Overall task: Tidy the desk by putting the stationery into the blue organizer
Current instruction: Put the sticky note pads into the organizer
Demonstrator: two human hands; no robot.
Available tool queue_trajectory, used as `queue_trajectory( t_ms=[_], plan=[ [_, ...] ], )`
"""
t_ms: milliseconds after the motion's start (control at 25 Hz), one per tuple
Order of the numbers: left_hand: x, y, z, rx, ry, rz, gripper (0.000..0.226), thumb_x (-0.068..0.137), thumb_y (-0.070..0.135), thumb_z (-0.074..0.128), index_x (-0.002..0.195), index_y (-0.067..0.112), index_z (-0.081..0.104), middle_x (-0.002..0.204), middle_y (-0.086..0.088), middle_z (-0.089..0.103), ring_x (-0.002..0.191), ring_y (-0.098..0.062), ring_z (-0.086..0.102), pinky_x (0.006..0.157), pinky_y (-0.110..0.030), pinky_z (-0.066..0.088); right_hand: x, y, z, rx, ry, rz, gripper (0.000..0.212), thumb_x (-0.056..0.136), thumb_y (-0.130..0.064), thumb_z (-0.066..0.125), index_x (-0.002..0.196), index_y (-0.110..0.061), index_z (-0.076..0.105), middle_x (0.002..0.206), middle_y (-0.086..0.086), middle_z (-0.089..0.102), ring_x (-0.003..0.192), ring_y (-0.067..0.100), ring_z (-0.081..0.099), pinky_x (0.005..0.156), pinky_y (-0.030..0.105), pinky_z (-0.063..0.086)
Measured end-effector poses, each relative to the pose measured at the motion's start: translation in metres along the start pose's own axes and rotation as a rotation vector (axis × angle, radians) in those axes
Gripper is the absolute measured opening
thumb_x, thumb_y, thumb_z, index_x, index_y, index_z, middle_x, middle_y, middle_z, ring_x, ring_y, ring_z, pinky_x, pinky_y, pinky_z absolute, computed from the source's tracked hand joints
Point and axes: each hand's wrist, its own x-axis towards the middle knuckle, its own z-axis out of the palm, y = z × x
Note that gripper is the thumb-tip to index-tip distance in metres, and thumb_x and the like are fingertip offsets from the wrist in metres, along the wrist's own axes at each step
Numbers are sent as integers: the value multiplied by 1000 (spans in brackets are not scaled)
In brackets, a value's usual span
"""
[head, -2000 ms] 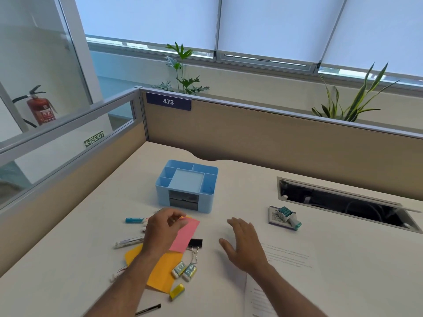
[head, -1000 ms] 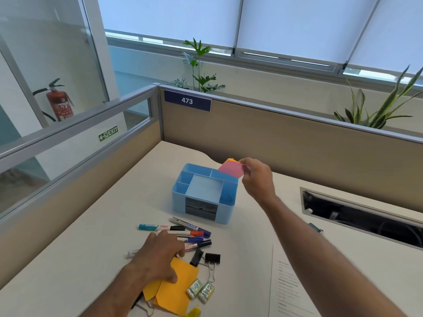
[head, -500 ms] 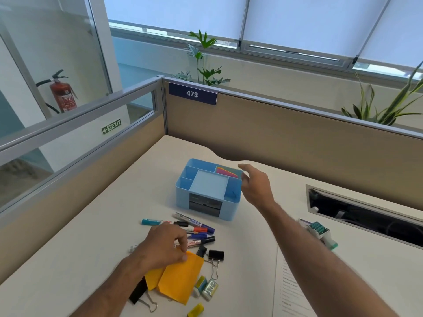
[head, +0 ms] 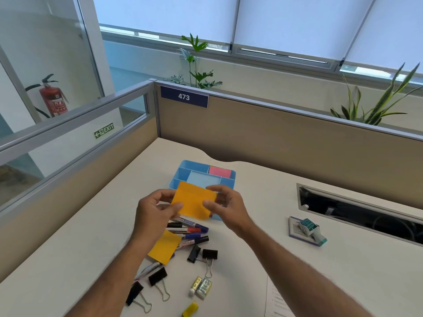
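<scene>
Above the middle of the tabletop (head: 251, 259), both hands hold one orange sticky pad (head: 194, 200) in the air. The left hand (head: 155, 213) pinches its left edge between thumb and curled fingers; the right hand (head: 225, 208) grips its right edge the same way, fingers closed on the pad. The pad hides the front wall of the blue organizer (head: 183, 171), which stands toward the far edge of the tabletop, so what its front holds cannot be seen. A pink pad (head: 219, 172) lies in the organizer's back right compartment; the other visible compartments look bare.

Below the hands, a bundle of markers (head: 192, 229) lies on the tabletop, their left ends covered by the left wrist, so their number is hard to tell. A second orange pad (head: 163, 247) rests just beside them, partly under the left forearm. Nearer the front edge lie several black binder clips (head: 209, 255), two small wrapped erasers (head: 201, 287) touching each other, and a yellow piece (head: 190, 309) whose kind I cannot make out. Another marker (head: 147, 269) pokes out from beneath the forearm.

Toward the right edge, a small stamp-like tool (head: 311, 229) sits on a little booklet (head: 294, 229); its print is too small to read. A printed sheet (head: 277, 298) is cut off by the lower frame edge. A dark cable slot (head: 357, 213) runs along the far right of the tabletop.
</scene>
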Motion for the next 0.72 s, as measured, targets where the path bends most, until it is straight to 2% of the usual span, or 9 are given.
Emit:
queue_trajectory(
  t_ms=[80, 200, 240, 320, 400, 480, 560, 720],
  plan=[
    [0, -3, 6, -84, 53, -65, 19, 80, 2, 76, 91, 16, 67, 94, -6, 70, 82, -23, 72, 64, -26, 61, 0, 2, 3, 67, -16, 28, 28, 86, -14, 72, 111, -16, 61, 108, 9, 66, 97, 25, 66, 75, 37, 61],
    [4, -18, 7, -18, 51, -139, 17, 78, 9, 80, 88, 13, 68, 93, -8, 69, 84, -27, 71, 68, -36, 62, 9, -3, 0, -63, 81, -40, 17, 90, -2, 63, 100, -15, 65, 99, 5, 66, 91, 26, 65, 68, 33, 61],
    [7, -24, 5, 89, 26, -145, 19, 76, 15, 83, 88, 16, 68, 91, -5, 70, 84, -25, 70, 71, -38, 61, 15, -5, -5, -140, 159, -97, 18, 89, 0, 62, 96, -16, 67, 93, 0, 66, 87, 23, 65, 66, 36, 61],
    [11, -34, -5, 414, -76, -167, 30, 69, 29, 88, 88, 24, 66, 90, 4, 69, 86, -16, 67, 75, -34, 57, 33, -11, -23, -262, 356, -217, 25, 85, 4, 61, 89, -19, 71, 83, -8, 67, 76, 15, 64, 65, 41, 59],
    [12, -40, -20, 750, -193, -202, 42, 61, 41, 90, 89, 28, 61, 95, 8, 66, 87, -10, 63, 74, -29, 52, 52, -20, -47, -437, 486, -316, 28, 80, 6, 59, 89, -15, 74, 83, -3, 71, 73, 15, 64, 67, 36, 56],
    [11, -44, -32, 994, -286, -273, 58, 56, 49, 90, 98, 30, 55, 106, 6, 62, 94, -12, 59, 75, -28, 50, 65, -28, -67, -659, 490, -364, 28, 78, 6, 64, 96, -11, 75, 90, 5, 71, 77, 22, 65, 68, 29, 53],
    [10, -49, -38, 1137, -353, -331, 75, 50, 56, 89, 109, 29, 51, 115, 4, 58, 103, -16, 56, 83, -32, 51, 74, -28, -77, -799, 433, -360, 26, 79, 2, 68, 101, -11, 75, 93, 7, 70, 78, 25, 65, 66, 29, 51],
    [7, -59, -36, 1225, -373, -324, 89, 44, 64, 84, 116, 29, 46, 122, 4, 58, 108, -18, 57, 87, -35, 52, 89, -17, -71, -1128, 305, -354, 38, 77, 0, 66, 108, -20, 72, 96, 4, 70, 82, 30, 62, 61, 35, 52]
  ],
)
